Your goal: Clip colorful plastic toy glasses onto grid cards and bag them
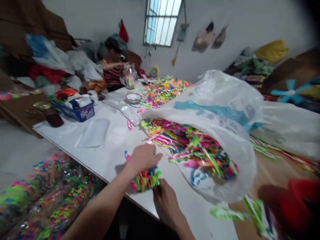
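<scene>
A bundle of brightly coloured small plastic strips, pink, yellow, orange and blue, lies near the front edge of the white table. My left hand reaches across its far side, fingers curled down around it and partly hidden. At the bundle's right end, my right hand is closed, its fingertips against the pieces. Just to the right, a big white plastic bag lies on its side with its mouth toward me. Many loose strips in the same colours spill from it. Their exact kind is blurred.
A blue basket, a jar of dark liquid and clear plastic sleeves occupy the table's left. Another person sits beyond, near a bowl and a colourful heap. Filled bags lie below left; a red stool-like object stands right.
</scene>
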A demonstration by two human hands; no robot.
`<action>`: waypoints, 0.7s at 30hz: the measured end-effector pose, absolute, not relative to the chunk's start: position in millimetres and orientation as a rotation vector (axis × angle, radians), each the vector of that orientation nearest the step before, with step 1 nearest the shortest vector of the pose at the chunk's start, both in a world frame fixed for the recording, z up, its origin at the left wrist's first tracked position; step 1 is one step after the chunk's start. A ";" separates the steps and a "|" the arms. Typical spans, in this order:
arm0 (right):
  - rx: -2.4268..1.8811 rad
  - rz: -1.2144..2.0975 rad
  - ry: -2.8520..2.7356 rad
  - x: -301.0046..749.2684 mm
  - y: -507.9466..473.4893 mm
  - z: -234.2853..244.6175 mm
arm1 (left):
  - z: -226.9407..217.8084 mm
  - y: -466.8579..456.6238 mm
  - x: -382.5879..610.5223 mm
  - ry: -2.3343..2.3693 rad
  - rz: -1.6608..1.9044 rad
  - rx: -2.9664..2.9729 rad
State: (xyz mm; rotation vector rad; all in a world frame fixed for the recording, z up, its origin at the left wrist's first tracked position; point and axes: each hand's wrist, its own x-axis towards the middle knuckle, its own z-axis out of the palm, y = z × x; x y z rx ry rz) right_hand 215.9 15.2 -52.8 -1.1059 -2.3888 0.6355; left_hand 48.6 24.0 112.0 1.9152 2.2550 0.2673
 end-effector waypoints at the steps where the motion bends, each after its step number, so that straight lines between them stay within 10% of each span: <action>1: -1.105 0.655 -2.363 221.5 12.7 -53.2 | 110.0 22.3 52.7 2.228 0.292 1.936; 21: -1.070 0.770 -2.379 228.8 35.7 -49.6 | 115.7 14.0 44.2 2.235 0.523 1.859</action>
